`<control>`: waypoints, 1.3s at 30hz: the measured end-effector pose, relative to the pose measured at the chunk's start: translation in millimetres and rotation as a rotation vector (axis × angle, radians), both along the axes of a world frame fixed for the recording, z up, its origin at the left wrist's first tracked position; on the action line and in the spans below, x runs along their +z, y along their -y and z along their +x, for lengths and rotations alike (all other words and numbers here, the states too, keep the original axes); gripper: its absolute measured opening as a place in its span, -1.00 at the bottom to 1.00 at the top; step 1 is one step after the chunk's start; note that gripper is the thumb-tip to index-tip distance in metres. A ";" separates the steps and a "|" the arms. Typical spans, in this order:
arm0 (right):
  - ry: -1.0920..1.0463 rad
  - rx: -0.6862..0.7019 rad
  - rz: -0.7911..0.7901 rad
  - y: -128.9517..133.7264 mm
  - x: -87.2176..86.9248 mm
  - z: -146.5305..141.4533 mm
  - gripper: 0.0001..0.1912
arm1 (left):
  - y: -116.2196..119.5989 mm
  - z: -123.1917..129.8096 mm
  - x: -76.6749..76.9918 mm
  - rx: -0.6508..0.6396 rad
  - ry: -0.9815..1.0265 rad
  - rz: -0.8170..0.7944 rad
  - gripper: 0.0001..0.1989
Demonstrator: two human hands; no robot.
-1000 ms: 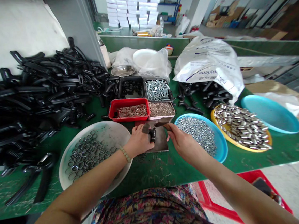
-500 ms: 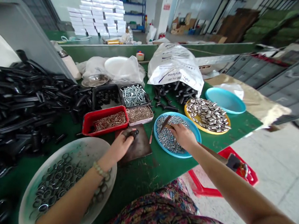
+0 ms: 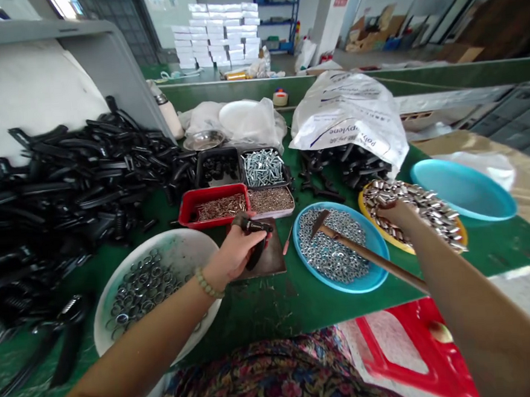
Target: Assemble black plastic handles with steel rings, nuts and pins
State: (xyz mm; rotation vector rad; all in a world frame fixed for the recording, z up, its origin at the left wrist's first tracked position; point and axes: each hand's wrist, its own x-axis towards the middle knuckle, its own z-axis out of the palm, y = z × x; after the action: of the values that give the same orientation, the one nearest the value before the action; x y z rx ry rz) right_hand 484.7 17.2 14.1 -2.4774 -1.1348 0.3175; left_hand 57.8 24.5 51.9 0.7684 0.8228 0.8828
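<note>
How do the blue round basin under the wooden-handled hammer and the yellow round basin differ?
The blue round basin holds small silvery pieces; the yellow round basin holds larger, shiny metal cylinders. The wooden-handled hammer lies across the blue basin; the right hand is at the yellow basin. Both sit on the green table.

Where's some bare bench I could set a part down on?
Bare green tabletop shows between the white basin and the blue basin under the hammer, towards the near edge; another patch lies right of the yellow basin. It's crowded far left, under black parts, and beyond your left hand, where trays sit close.
</note>
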 end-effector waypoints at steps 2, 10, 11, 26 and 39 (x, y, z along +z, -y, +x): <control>-0.011 -0.050 -0.047 2.1 0.0 -1.9 -0.90 | 1.6 0.7 -0.8 -0.004 -0.019 0.023 -0.53; -0.396 -0.236 0.653 31.4 12.2 -20.7 -0.84 | 4.6 -2.9 -5.7 0.056 -0.096 0.086 -0.60; -0.462 -0.227 0.723 35.0 14.8 -29.4 -0.87 | 4.6 -4.0 -5.7 0.054 -0.083 0.070 -0.60; -0.967 0.699 0.438 28.8 38.2 -270.7 -0.77 | 18.9 -17.8 -5.8 0.010 -0.311 0.411 -0.54; -0.944 0.866 0.471 19.5 38.5 -280.0 -0.82 | 16.4 -28.7 -14.8 -0.002 -0.403 0.567 -0.47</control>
State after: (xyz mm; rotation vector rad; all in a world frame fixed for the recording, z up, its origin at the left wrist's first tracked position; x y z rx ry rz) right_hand 204.8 -2.2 52.6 -1.0551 -1.4836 1.1360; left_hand 29.1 8.1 37.0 1.4782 0.9304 0.9869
